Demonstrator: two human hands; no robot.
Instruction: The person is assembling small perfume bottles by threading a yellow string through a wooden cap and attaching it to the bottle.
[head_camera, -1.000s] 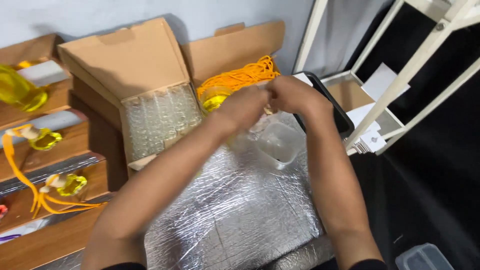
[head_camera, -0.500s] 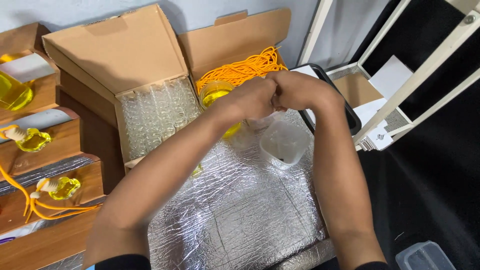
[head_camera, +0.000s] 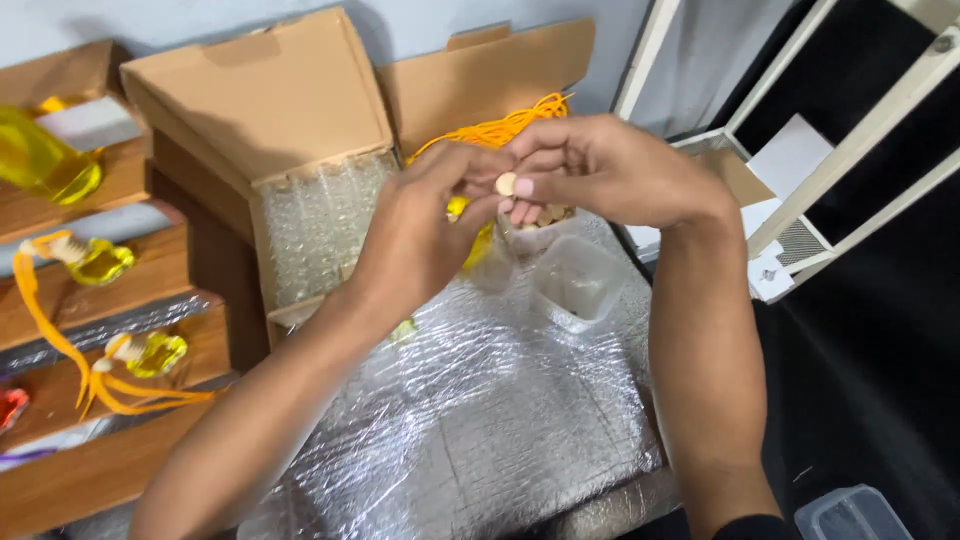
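Above the silver foil mat (head_camera: 470, 440), toward twelve o'clock, your left hand (head_camera: 420, 240) and right hand (head_camera: 600, 170) meet, fingertips pinching a small round tan cork (head_camera: 506, 184), which looks light and firm, best gripped by its sides, over a clear plastic cup (head_camera: 575, 285).

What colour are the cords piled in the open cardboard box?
Orange, a tangled bunch of cords, seen in the head view, the only one.
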